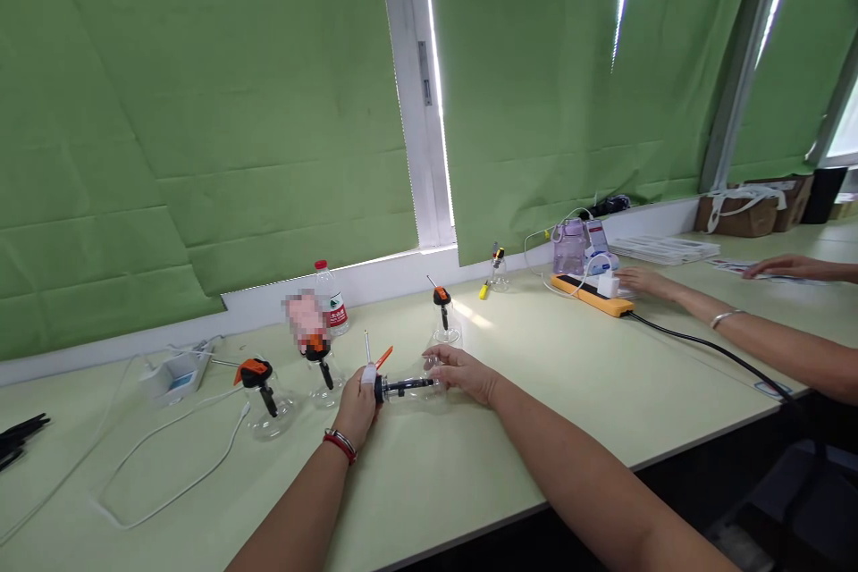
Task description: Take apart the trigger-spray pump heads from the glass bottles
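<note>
A clear glass bottle (419, 391) with a black cap and a black inner tube lies on its side between my hands, above the table (496, 438). My left hand (357, 404) is closed around its cap end, where an orange lever and a thin metal rod stick up. My right hand (466, 373) grips the glass base end, fingers curled over it. Similar bottles with orange-and-black caps stand upright nearby: one bottle (270, 420) to the left, another bottle (326, 380) just behind my left hand, and a third bottle (445, 322) beyond my right hand.
Behind stands a red-capped water bottle (332, 299) beside a blurred pink patch. A white power strip (178, 375) and cable lie left. Rightward are an orange power strip (593, 295), a purple bottle (568, 248) and another person's hands (644, 282). A yellow-handled tool (483, 290) lies near the wall.
</note>
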The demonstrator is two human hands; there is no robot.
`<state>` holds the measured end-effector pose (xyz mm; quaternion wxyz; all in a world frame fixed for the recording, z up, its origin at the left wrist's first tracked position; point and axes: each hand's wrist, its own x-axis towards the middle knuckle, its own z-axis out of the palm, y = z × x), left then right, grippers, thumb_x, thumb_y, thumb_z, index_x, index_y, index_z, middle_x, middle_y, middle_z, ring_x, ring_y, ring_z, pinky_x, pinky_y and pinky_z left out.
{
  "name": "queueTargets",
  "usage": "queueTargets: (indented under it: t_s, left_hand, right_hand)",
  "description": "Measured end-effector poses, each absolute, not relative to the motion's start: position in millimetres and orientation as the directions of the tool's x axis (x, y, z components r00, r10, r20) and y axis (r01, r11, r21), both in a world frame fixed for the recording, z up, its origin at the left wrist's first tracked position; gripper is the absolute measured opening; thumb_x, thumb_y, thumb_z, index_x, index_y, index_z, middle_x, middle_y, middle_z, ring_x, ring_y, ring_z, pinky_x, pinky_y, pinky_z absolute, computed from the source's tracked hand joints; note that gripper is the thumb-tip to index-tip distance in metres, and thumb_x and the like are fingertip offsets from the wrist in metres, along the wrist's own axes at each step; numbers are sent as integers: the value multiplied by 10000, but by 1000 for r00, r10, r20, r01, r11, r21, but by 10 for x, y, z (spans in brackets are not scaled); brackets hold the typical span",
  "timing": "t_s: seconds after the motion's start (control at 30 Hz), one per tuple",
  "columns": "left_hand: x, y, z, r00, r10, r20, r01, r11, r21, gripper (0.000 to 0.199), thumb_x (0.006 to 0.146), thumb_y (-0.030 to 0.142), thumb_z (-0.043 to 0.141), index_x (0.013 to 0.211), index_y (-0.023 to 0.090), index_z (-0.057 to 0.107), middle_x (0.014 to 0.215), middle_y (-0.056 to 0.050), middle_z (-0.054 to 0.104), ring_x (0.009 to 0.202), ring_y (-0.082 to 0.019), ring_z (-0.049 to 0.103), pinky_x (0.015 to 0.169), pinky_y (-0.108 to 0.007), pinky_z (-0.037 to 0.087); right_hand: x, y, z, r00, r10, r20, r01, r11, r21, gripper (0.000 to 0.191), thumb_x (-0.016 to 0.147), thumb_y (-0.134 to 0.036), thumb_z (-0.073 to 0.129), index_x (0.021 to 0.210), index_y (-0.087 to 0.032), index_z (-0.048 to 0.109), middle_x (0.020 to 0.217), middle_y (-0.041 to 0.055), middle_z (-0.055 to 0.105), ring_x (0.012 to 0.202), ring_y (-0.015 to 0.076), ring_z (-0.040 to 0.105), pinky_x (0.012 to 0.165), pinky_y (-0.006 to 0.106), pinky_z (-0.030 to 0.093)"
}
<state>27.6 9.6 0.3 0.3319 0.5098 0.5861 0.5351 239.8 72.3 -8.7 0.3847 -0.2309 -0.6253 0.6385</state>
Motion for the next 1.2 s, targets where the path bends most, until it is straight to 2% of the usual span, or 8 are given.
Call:
queueTargets:
  t_s: [0.3, 0.43, 0.57, 0.67, 0.83, 1.0, 1.1, 1.2]
  left_hand:
    - [269, 120, -19, -220, 942, 253, 310, -179, 934, 372, 840, 530, 327, 688, 207, 428, 452, 61, 389, 370, -116, 378, 328, -215, 304]
    - [252, 119, -7, -237, 939, 248, 304, -171, 937, 368, 838, 517, 326, 700, 200, 452, 451, 58, 399, 369, -117, 383, 327, -214, 307]
    - [245, 123, -11, -250, 940, 231, 285, -157, 946, 372, 836, 520, 321, 690, 201, 446, 456, 56, 400, 369, -117, 384, 317, -212, 297]
    - [247, 117, -6, -246, 938, 243, 291, -168, 942, 370, 836, 517, 325, 677, 202, 435, 454, 56, 394, 370, -115, 384, 322, -209, 299]
    - [268, 102, 20, -232, 936, 265, 293, -193, 937, 361, 832, 504, 330, 663, 202, 432, 435, 59, 384, 363, -113, 378, 326, -210, 304]
    - [284, 114, 6, -249, 935, 253, 258, -188, 948, 357, 827, 503, 336, 662, 203, 437, 432, 62, 381, 360, -117, 385, 309, -212, 296]
    - [268, 120, -12, -235, 933, 272, 268, -207, 941, 360, 832, 502, 336, 657, 203, 436, 422, 61, 390, 352, -116, 381, 310, -211, 292]
    - [246, 118, -14, -230, 932, 279, 296, -206, 933, 366, 838, 504, 330, 662, 203, 439, 424, 58, 411, 353, -115, 391, 317, -212, 305]
  right_hand:
    - [2324, 792, -155, -599, 801, 21, -107, -54, -993, 584, 804, -661, 386, 1085, -159, 485, 697, 28, 586, 476, 143, 582, 370, 233, 415]
    - [2372, 769, -139, -627, 772, 106, -173, -5, -985, 574, 779, -602, 508, 1182, -196, 464, 936, 75, 596, 687, 153, 613, 476, 233, 453]
    - [2431, 715, -76, -642, 734, 220, -234, 86, -968, 670, 613, -357, 773, 1200, -243, 470, 1166, 73, 496, 915, 156, 557, 681, 251, 470]
    - [2424, 698, -50, -631, 745, 215, -227, 87, -970, 640, 579, -309, 791, 1140, -221, 495, 1055, 54, 538, 836, 147, 570, 683, 268, 464]
    - [2367, 720, -80, -617, 776, 135, -154, 49, -987, 486, 730, -496, 620, 1084, -190, 488, 785, 12, 605, 569, 118, 584, 507, 232, 415]
    - [2349, 761, -136, -627, 776, 69, -57, 43, -997, 540, 803, -621, 424, 1081, -163, 496, 639, 18, 619, 445, 119, 557, 426, 213, 357]
    - [2374, 753, -135, -631, 772, 77, -68, 44, -997, 569, 804, -630, 418, 1124, -165, 490, 723, 42, 624, 504, 128, 579, 434, 218, 371]
    - [2419, 723, -94, -648, 743, 169, -157, 87, -984, 628, 714, -509, 642, 1235, -227, 432, 1029, 78, 576, 745, 147, 605, 541, 233, 446]
